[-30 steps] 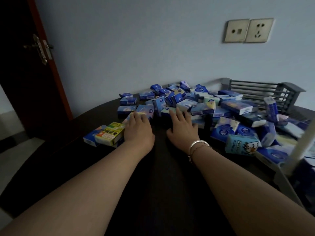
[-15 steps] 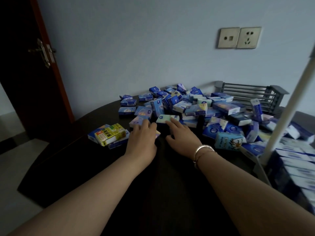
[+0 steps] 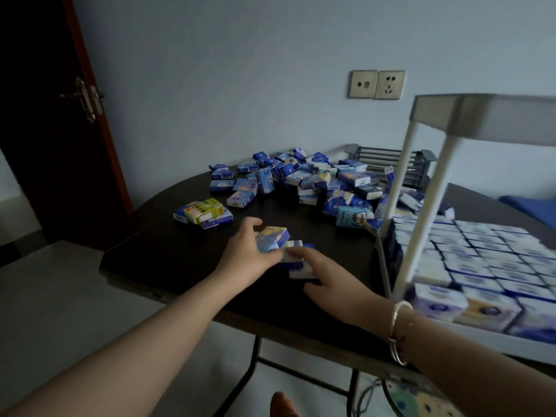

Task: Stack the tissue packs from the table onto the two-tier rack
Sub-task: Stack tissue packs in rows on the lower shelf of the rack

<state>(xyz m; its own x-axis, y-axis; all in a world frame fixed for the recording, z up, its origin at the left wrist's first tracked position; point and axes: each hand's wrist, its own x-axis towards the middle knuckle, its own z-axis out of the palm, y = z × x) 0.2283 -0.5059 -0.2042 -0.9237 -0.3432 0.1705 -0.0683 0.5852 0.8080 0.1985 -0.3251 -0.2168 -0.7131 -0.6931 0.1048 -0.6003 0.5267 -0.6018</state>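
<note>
While left hand (image 3: 245, 251) grips tissue packs (image 3: 272, 240), right hand (image 3: 328, 281) — blurred — seemingly presses them, fingers straight.

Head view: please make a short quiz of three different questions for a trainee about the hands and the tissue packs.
1. True or false: the lower tier of the rack already holds rows of tissue packs.
2. Which hand grips the pale blue pack? A) left hand B) right hand C) neither
3. Fill the gap: the yellow-green pack lies on blue packs to the ____ of the big pile.

Key: 1 true; 2 A, while the right hand rests its fingers on the small packs beside it; 3 left.
</note>
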